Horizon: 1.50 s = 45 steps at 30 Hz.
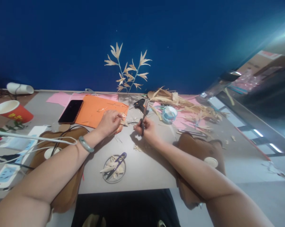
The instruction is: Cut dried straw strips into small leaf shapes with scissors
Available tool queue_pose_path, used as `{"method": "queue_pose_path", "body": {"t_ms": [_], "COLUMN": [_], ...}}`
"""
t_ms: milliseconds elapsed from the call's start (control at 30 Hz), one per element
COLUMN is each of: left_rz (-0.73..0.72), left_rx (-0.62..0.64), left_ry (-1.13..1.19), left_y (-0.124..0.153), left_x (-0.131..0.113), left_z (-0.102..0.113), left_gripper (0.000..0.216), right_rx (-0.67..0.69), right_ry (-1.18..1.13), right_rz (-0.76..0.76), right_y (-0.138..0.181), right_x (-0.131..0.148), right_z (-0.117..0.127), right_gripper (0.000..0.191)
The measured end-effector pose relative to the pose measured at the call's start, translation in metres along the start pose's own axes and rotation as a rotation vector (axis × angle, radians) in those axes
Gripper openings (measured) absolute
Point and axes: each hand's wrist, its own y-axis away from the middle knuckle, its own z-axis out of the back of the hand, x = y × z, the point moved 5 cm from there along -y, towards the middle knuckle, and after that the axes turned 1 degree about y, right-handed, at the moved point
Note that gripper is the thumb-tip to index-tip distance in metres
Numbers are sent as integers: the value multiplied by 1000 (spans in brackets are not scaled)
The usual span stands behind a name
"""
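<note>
My left hand (109, 121) is curled over a dried leaf piece (122, 121), fingers pinched on it just above the grey table (142, 176), beside the near edge of the orange paper (97, 110); my right hand (145, 129) is closed around the handles of the scissors (144, 115), close to the leaf piece but not touching it.

The leaf piece looks feather-light, dry and brittle; I judge it will crack or split along its grain if squeezed, so the hold belongs at its thicker end, between fingertip and thumb, with light pressure; most of it is hidden under my fingers, and only a pale tip shows, pointing right toward the scissors.

The scissors are stiff and narrow, heavier than the leaf; their long axis runs away from me toward the blue wall, tips leaning slightly right, near the black glue gun (139, 104); whether the blades are parted I cannot tell.

A second pair of small snips (117, 160) lies across a round dish (103, 170) of leaf scraps nearer my body, its point aimed down-left; a heap of dried husks (185, 105) lies well to the right.
</note>
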Motion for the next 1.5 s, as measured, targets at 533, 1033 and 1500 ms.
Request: {"method": "queue_pose_path", "body": {"t_ms": [533, 1033, 1500], "left_rz": [465, 422, 500], "left_rx": [11, 48, 528], "left_ry": [1110, 1011, 1016], "left_y": [22, 27, 34], "left_x": [-33, -37, -37], "left_z": [-3, 3, -22], "left_gripper": [31, 28, 31], "right_rx": [116, 25, -72], "right_ry": [-239, 20, 367], "right_rz": [-68, 121, 502], "right_y": [10, 13, 28], "right_x": [12, 21, 47], "right_z": [-13, -3, 1], "right_gripper": [36, 24, 6]}}
